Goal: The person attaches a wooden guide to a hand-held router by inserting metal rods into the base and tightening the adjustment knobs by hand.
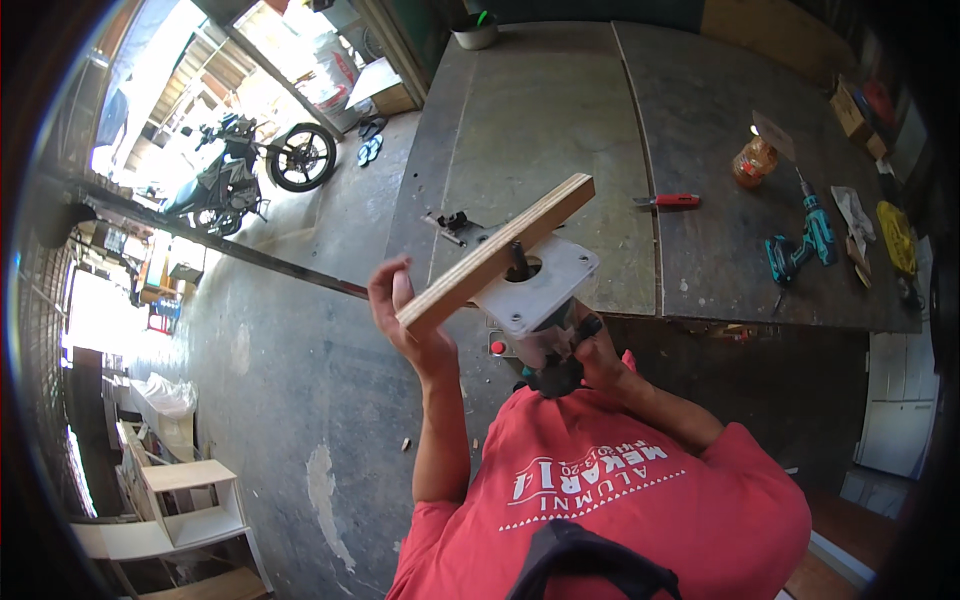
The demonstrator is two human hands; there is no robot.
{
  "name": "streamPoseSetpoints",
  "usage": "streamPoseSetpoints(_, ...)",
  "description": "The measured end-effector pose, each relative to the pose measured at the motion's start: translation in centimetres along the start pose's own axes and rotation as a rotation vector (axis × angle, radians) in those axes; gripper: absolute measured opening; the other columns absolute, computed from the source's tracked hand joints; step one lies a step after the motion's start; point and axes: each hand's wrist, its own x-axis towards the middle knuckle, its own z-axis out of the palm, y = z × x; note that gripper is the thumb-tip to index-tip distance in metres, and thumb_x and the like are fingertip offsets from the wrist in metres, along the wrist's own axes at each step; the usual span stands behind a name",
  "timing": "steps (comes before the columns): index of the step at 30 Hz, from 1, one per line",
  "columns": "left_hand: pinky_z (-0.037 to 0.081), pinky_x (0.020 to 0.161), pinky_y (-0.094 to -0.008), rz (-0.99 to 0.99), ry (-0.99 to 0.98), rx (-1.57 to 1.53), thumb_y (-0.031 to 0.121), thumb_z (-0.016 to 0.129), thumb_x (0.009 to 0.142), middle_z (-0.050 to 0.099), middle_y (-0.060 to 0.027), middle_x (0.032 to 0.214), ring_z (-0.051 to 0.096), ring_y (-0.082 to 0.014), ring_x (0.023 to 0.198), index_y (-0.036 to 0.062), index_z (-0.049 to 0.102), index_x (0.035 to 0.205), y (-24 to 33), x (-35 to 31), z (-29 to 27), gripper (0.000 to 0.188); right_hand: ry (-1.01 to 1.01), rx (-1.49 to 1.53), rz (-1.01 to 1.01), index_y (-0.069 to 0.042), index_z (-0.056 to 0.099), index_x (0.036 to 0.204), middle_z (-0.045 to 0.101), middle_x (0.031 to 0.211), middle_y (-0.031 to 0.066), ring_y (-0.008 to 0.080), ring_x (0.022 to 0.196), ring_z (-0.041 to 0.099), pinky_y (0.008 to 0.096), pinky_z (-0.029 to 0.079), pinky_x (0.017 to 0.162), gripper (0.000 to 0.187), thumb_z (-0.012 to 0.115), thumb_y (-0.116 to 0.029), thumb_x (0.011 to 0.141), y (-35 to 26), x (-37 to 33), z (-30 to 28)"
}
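Observation:
In my left hand [410, 335] is the near end of a narrow plywood strip [500, 250], with its layered edge facing up. The strip slants away to the right, and its middle lies against the flat white base plate [555, 285] of a trim router. My right hand [600, 362] is closed round the body of the router [545, 350], which is turned base up in front of my chest. A dark bit [517, 262] stands in the opening of the plate, close beside the strip. Part of the router body is hidden under the plate.
On the large grey worktable [540, 110] lie a red utility knife [672, 201], a teal cordless drill [803, 240], a jar [755, 162] and a bowl [476, 32]. Small dark metal parts [452, 222] sit near its left edge. A motorcycle [235, 170] and a wooden shelf unit [190, 500] stand left.

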Motion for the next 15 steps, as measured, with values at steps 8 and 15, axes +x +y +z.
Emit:
streamPoseSetpoints(8,0.044,0.099,-0.0331,-0.430,-0.405,-0.423,0.046,0.069,0.085,0.058,-0.0114,0.131,0.055,-0.0212,0.119,-0.0028,0.042,0.138,1.8,-7.6,5.1,0.078,0.180,-0.360,-0.111,0.000,0.054,0.116,0.064,0.090,0.0060,0.0110,0.086,0.059,0.0292,0.049,0.074,0.076,0.062,-0.069,0.086,-1.2,1.4,0.0)
streamPoseSetpoints(15,0.037,0.052,-0.0255,-0.700,-0.592,-0.071,0.036,0.060,0.097,0.056,-0.0027,0.061,0.046,-0.0096,0.052,0.0014,0.063,0.071,3.9,-6.0,2.6,0.043,0.259,-0.460,-0.117,0.000,0.053,0.119,0.064,0.091,0.0077,0.0141,0.089,0.060,0.0291,0.049,0.078,0.073,0.061,-0.066,0.089,-1.3,0.1,-0.5)
